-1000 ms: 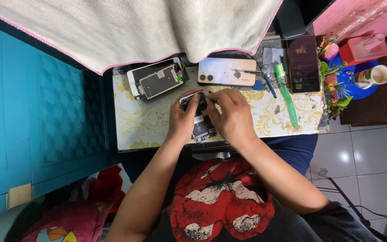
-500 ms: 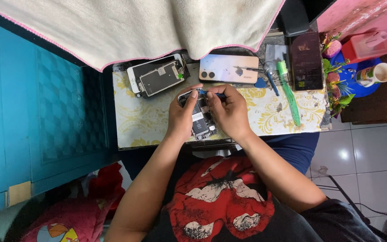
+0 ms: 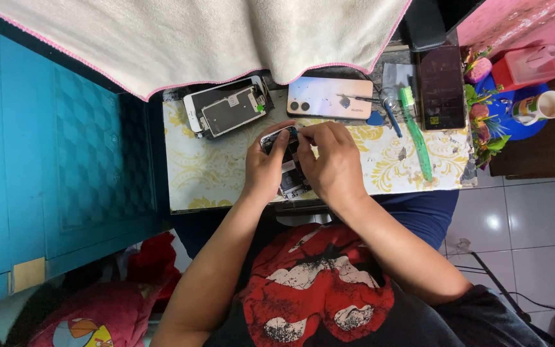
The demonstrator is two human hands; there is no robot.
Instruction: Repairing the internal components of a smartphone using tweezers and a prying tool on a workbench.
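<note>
Both hands meet over an opened phone lying on the small patterned table just ahead of the person's lap. The left hand curls around the phone's left edge, thumb and fingers closed on it. The right hand covers the phone's right side — its fingertips are pinched together at the top end, though whether they grip a tool I cannot tell.

Just beyond the left fingers lies a detached screen assembly, back side up. Beyond the right fingertips rests a pale gradient phone, camera side up. Further right of the right hand — a green toothbrush, a blue-handled tool, and a dark phone.
</note>
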